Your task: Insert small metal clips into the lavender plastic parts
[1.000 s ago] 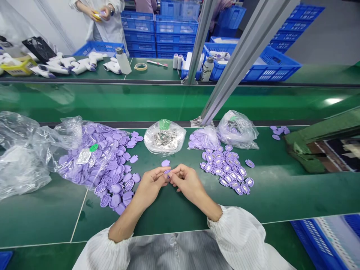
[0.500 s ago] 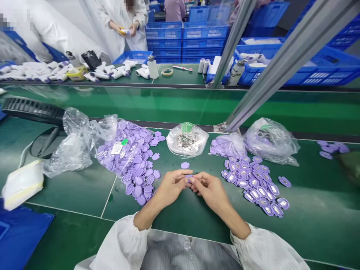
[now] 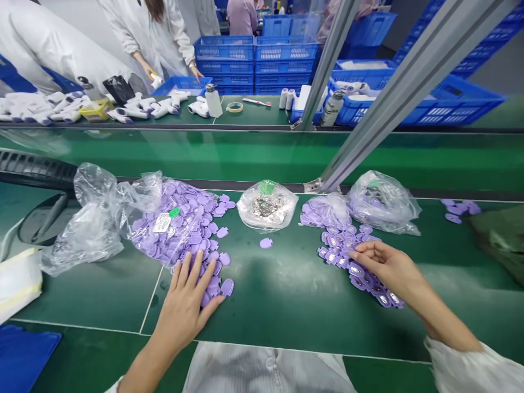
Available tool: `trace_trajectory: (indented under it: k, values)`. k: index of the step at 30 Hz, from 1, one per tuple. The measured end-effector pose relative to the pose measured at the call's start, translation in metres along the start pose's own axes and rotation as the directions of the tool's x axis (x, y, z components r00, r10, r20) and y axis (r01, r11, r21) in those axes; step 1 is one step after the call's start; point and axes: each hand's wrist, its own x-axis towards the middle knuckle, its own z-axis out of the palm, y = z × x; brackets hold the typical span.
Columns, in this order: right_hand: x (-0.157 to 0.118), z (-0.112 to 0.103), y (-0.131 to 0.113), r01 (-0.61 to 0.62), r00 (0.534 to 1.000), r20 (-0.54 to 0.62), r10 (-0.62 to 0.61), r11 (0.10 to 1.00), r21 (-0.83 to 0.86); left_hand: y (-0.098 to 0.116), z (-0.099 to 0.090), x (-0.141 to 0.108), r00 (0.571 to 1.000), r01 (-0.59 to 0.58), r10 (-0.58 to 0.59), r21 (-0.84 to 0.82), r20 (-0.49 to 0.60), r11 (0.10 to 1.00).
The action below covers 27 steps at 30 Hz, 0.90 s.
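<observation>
Purple pieces [image 3: 225, 258] in two heaps on your worktop [image 3: 286, 316]. Left heap spills from a clear bag [image 3: 162, 222] with a white label; the right heap holds silver-centred pieces [image 3: 356, 269]. Lone piece [image 3: 266, 243] lies flat between, just in front of a bag of small metal bits [image 3: 268, 208].

Your left hand [image 3: 186, 305] is spread, palm down, over the near end of the left heap. Your right hand [image 3: 387, 266] is at the right heap, fingers curled, thumb near the forefinger; you cannot tell from here whether a piece is pinched there.

Handling, as judged: each piece looks like thin moulded plastic, light and stiff, smooth enough to slide on its neighbours. Unlikely to crack in your fingers. Take it by the long side edges, thumb against forefinger, or by the small end tab. Keep your fingertips off the silver centres; they might shift if loosely seated.
</observation>
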Motion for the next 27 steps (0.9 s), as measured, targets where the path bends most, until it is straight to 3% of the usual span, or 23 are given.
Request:
trace_trajectory:
  k: [4,7,10,12,14,19,22,27]
  values:
    - [0.002,0.006,-0.021,0.113,0.976,-0.159,-0.148,0.971,-0.209,-0.008,0.020,0.049,0.998,0.024,-0.023,0.018,-0.061,1.000]
    - [-0.004,0.022,-0.056,0.208,0.940,-0.225,-0.256,0.954,-0.215,-0.006,0.028,0.080,0.988,0.060,-0.058,0.010,-0.142,0.998]
    - [0.000,0.053,-0.096,0.388,0.906,-0.106,-0.410,0.903,-0.183,0.000,0.027,0.089,0.975,0.047,-0.047,-0.005,-0.219,0.999]
    - [0.012,0.080,-0.121,0.508,0.852,0.006,-0.523,0.825,-0.248,0.006,0.021,0.084,0.962,0.018,-0.025,-0.028,-0.270,0.999]
    - [0.028,0.106,-0.143,0.557,0.822,0.116,-0.557,0.745,-0.368,0.014,0.012,0.073,0.956,-0.010,-0.010,-0.066,-0.293,0.998]
    - [0.057,0.147,-0.167,0.548,0.829,0.273,-0.489,0.611,-0.572,0.042,-0.001,0.054,0.987,0.013,-0.021,-0.048,-0.161,0.999]
    - [0.059,0.149,-0.161,0.553,0.826,0.274,-0.492,0.617,-0.560,0.049,0.003,0.059,0.993,0.077,-0.079,-0.023,-0.089,0.997]
    - [0.060,0.143,-0.146,0.570,0.816,0.245,-0.523,0.658,-0.492,0.042,0.000,0.066,0.969,0.244,-0.219,-0.284,0.117,0.927]
